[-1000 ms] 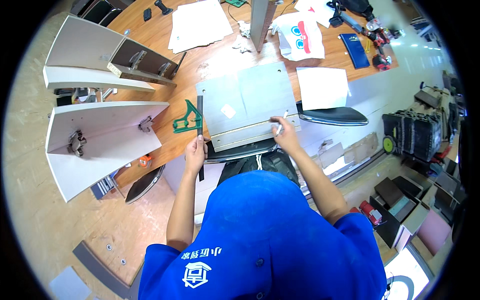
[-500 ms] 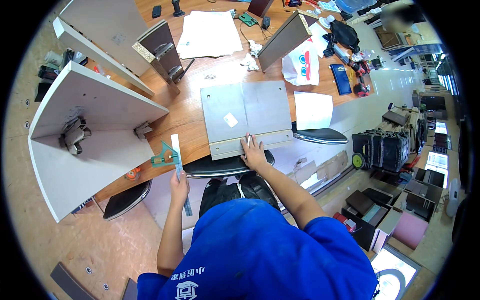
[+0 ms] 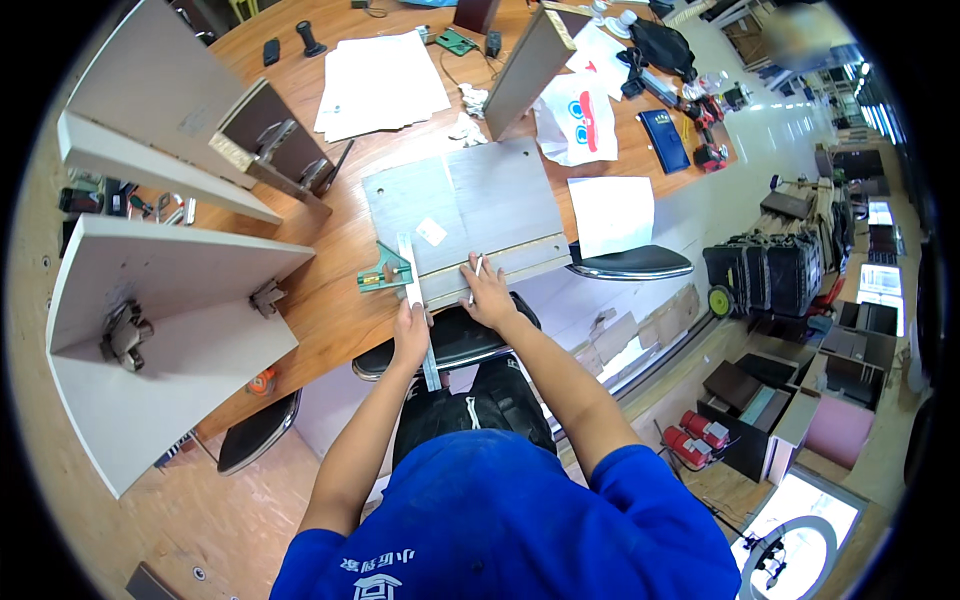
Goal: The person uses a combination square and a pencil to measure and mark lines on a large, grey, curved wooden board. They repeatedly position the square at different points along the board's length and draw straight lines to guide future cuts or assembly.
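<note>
As the head view shows it, grey board [image 3: 475, 200]: flat on tabletop [image 3: 345, 245], corner holes and near-side band already present.
Left hand [image 3: 411, 335]: pinching blade of green-headed square [image 3: 385, 277], at board's left edge.
Right hand [image 3: 487, 294]: resting there, white pen [image 3: 476, 270] between fingers.
Progress: square apparently placed; pen line indiscernible, seemingly undrawn.

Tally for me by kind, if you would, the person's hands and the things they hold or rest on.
Hands, left hand and right hand: 2
Green-headed square: 1
White stick: 1
Grey panel: 1
Total: 5
</note>
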`<state>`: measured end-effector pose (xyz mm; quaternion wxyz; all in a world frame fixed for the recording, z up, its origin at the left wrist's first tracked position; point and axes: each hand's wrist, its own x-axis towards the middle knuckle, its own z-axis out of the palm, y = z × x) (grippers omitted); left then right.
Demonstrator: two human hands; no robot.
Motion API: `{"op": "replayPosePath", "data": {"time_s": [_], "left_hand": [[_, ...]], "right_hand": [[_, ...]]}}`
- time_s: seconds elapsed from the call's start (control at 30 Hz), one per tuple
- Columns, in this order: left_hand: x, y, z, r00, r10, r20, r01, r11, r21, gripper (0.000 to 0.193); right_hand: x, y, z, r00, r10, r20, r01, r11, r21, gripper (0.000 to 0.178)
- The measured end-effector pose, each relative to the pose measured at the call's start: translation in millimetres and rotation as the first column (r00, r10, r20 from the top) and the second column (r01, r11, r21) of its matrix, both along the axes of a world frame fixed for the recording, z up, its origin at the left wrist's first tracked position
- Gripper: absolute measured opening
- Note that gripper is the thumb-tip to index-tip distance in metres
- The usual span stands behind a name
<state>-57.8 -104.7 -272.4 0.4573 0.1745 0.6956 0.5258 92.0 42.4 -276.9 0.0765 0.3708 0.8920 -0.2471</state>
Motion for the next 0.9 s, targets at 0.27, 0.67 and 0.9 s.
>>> {"op": "replayPosePath", "data": {"time_s": [0.27,0.67,0.9], "left_hand": [[41,42,-28,0.998,-0.045,-0.043,0.039,0.991,-0.127,0.026],[117,58,3,0.923,0.313,-0.224,-0.333,0.941,-0.059,0.027],[111,68,58,0.964,0.175,-0.198,-0.205,0.969,-0.141,0.017]], "right_hand": [[35,-14,-5,0.754,-0.426,-0.501,0.255,0.892,-0.374,0.039],[82,-29,36,0.64,-0.638,-0.428,0.021,0.571,-0.821,0.023],[103,-15,48,0.608,-0.561,-0.562,-0.081,0.66,-0.746,0.021]]}}
